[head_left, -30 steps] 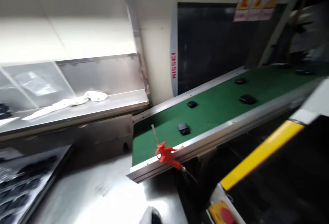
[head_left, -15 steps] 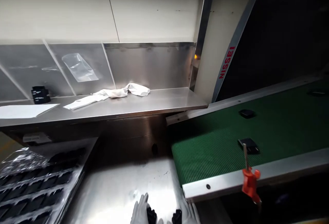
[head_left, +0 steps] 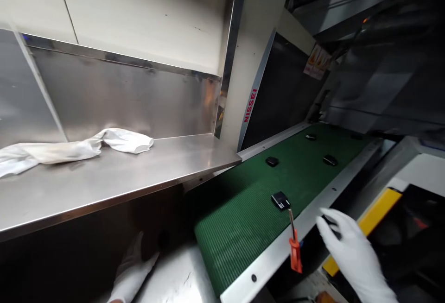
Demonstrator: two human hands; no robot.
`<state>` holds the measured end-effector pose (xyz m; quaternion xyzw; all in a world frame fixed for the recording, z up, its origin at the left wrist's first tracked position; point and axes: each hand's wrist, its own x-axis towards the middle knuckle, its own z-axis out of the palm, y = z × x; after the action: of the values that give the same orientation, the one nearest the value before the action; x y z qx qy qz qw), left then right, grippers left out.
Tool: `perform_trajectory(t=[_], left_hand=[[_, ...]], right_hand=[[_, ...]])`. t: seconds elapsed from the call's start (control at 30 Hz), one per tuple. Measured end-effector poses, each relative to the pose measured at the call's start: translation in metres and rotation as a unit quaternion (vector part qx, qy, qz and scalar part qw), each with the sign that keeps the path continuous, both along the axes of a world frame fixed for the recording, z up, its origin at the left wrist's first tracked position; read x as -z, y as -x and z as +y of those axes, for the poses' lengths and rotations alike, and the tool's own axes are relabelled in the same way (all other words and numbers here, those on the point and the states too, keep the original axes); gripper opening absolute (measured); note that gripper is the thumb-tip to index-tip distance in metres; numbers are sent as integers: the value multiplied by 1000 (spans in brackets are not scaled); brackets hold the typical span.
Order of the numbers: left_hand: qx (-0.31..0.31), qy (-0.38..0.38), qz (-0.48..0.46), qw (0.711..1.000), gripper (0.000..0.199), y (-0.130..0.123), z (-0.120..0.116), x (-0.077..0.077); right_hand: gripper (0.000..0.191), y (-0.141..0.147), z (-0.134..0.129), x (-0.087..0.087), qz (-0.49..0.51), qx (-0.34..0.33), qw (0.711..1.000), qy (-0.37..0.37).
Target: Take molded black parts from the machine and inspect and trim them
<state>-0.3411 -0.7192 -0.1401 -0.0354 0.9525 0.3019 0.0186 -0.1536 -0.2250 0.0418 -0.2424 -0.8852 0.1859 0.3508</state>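
Note:
My left hand [head_left: 134, 270], in a white glove, is over the metal table [head_left: 174, 280] at the lower middle. Its thumb and fingers are apart and nothing shows in it. To the right of the conveyor's rail, my right hand [head_left: 351, 247], also gloved in white, reaches forward with thumb and fingers spread and nothing seen between them. Several small black parts lie on the green conveyor belt [head_left: 236, 219]; the nearest black part [head_left: 280, 200] is left of my right hand. Between them, a tool with a red handle [head_left: 295, 252] and a metal shaft stands at the rail.
A steel shelf [head_left: 114, 182] runs along the left with a crumpled white cloth [head_left: 73, 149] on it. Behind the belt stands a machine panel [head_left: 271, 90] marked NISSEI. A yellow bar [head_left: 380, 210] is on the right, behind my right hand.
The view has swung right. My hands, close together over the metal table before with small black pieces by them, are now apart: the right one is out beyond the rail, the left stays low.

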Motion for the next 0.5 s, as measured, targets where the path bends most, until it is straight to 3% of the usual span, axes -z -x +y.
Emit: perform_trajectory(t=[0.1, 0.2, 0.27, 0.33, 0.43, 0.5], left_hand=[[50, 41, -9, 998, 93, 34, 23, 6], [130, 83, -8, 988, 84, 51, 41, 15], [185, 115, -19, 976, 72, 57, 49, 22], [214, 131, -29, 968, 64, 59, 52, 27], [209, 123, -29, 970, 63, 59, 51, 35], [196, 108, -37, 974, 66, 57, 46, 41]], right_hand=[[53, 59, 8, -24, -171, -118, 971, -121], [57, 92, 5, -25, -332, -184, 910, -166], [56, 102, 4, -19, -398, -203, 879, -169], [52, 106, 4, -15, -423, -208, 864, -177], [52, 109, 6, -14, -429, -209, 858, -192], [62, 113, 8, -17, -448, -217, 846, -191]])
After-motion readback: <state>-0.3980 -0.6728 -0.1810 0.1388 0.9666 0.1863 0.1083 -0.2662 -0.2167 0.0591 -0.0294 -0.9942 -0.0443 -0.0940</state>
